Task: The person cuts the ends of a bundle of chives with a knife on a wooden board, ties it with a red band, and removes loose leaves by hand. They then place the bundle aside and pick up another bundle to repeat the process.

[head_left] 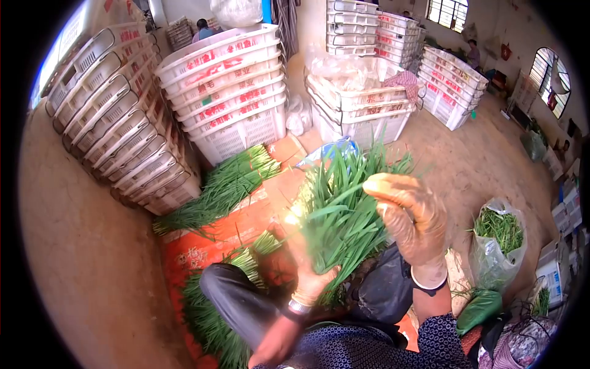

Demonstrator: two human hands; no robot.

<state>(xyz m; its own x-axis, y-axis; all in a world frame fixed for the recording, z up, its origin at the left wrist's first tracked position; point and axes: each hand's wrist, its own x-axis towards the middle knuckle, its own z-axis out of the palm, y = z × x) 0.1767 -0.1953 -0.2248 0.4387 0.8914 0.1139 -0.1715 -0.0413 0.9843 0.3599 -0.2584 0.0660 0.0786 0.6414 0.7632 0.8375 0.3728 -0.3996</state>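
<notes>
Left hand (313, 278) clenched round the stalk end of a fanned bunch of long green chive-like leaves (344, 215), held over the lap, near centre. Gloved right hand (410, 221) at the leaf tips, fingers curled together; pinching a leaf or not, cannot tell. Likely mid-sorting; next move calls for plucking poor leaves cleanly. Right: clear plastic bag (490, 261) holds green trimmings. Far: stacked white slatted plastic crates (227, 92), contents unseen.

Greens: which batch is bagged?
The batch on the far right, inside a clear plastic bag. The others are loose: a pile by the crates, a pile at lower left, and a bunch gripped by the left hand.
</notes>
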